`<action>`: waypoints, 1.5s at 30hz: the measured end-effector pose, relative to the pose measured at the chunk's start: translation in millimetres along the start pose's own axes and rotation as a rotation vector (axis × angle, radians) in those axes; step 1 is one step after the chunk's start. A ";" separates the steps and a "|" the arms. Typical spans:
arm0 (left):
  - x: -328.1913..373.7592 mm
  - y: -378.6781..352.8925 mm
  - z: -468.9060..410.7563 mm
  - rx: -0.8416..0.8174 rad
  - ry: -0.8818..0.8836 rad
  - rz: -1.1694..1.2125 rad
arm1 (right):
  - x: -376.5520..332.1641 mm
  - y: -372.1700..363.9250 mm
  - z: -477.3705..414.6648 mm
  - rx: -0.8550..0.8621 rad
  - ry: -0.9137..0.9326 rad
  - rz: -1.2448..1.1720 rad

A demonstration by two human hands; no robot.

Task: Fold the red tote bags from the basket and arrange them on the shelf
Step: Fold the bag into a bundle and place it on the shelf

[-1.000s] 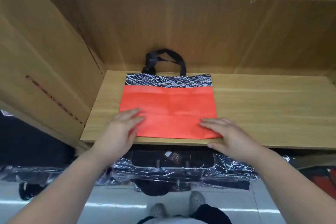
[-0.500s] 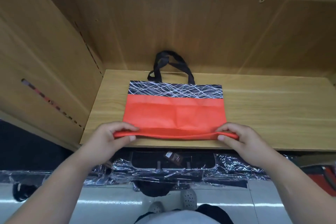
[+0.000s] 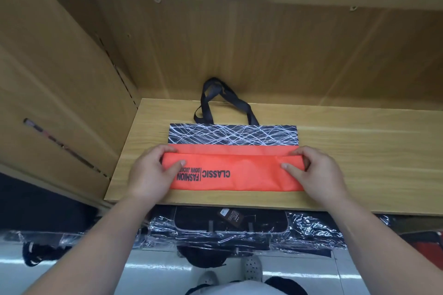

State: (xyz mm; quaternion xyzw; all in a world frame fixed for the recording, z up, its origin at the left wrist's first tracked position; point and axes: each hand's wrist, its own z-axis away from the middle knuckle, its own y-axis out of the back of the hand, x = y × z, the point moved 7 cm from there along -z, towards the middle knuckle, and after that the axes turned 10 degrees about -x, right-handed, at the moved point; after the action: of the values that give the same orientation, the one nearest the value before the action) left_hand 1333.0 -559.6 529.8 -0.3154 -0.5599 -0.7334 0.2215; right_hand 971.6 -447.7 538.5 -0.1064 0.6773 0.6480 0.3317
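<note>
While one red tote bag (image 3: 239, 175) lies on the wooden shelf (image 3: 347, 151), we pinch its folded-up bottom edge with two hands, left hand (image 3: 153, 172) and right hand (image 3: 316, 172), one at each end.

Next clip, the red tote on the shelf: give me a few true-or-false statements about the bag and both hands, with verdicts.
1. The left hand and right hand each pinch an end of the tote bag at its folded-over red flap. True.
2. The black handles point toward the person. False: they lie at the far side, toward the back wall.
3. Black lettering shows on the flap. True.
4. The bag hangs in the air. False: it lies flat on the wooden shelf.
5. The fold hides the patterned black band. False: the band shows beyond the fold.
</note>
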 end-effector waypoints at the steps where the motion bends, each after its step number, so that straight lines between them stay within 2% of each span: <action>1: 1.3 -0.5 -0.5 0.017 -0.039 -0.047 | 1.3 -0.3 0.6 0.020 0.009 0.040; 4: 5.7 -1.6 1.7 0.060 -0.139 -0.120 | -1.2 2.6 3.3 0.081 0.072 0.095; 6: 11.0 -1.8 4.2 0.103 -0.208 -0.207 | -11.4 0.9 4.6 0.101 0.220 0.160; 9: 27.0 -11.5 6.6 0.090 -0.406 -0.359 | -19.1 -14.4 10.8 0.003 0.440 0.212; 12: 27.1 -15.7 8.5 -0.005 -0.483 -0.346 | -9.7 -15.5 18.0 -0.085 0.468 0.150; 16: 9.9 -14.2 22.1 -0.227 -0.461 -0.325 | 5.4 -13.6 26.2 -0.291 0.395 0.105; 18: 4.5 -12.4 30.3 -0.285 -0.453 -0.290 | 8.8 -11.1 30.5 -0.337 0.385 0.066; 21: 0.4 -4.9 36.0 -0.318 -0.366 -0.069 | 12.5 -2.9 34.3 -0.357 0.339 -0.095; 24: 2.4 -0.5 39.2 -0.364 -0.193 0.242 | 13.3 3.6 36.3 -0.357 0.268 -0.237; 27: 11.6 0.0 38.8 -0.311 -0.081 0.331 | 8.9 8.7 33.2 -0.312 0.170 -0.285; 32: 12.7 -2.1 23.9 -0.113 0.067 0.413 | 1.0 12.9 13.6 -0.174 0.054 -0.173; 35: 8.3 -3.2 15.4 -0.011 0.097 0.327 | -1.3 12.1 2.1 -0.138 -0.012 -0.088; 37: -0.6 -3.7 10.2 0.024 0.104 0.134 | -1.1 8.0 -2.5 -0.126 -0.023 0.003; 40: -1.7 -4.3 8.8 0.074 0.014 -0.135 | 2.0 -2.3 -3.3 -0.085 -0.016 0.145; 43: 1.3 -5.2 10.5 0.086 0.009 -0.255 | 0.3 0.5 2.8 0.009 -0.049 0.167; 45: 3.3 -7.2 11.3 0.079 -0.002 -0.361 | -9.9 4.9 5.9 0.094 -0.013 0.262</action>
State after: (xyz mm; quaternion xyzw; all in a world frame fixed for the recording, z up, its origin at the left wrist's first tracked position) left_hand 1328.2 -546.7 529.2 -0.2016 -0.6359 -0.7385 0.0980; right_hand 978.0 -444.2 548.6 0.0026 0.7130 0.6538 0.2533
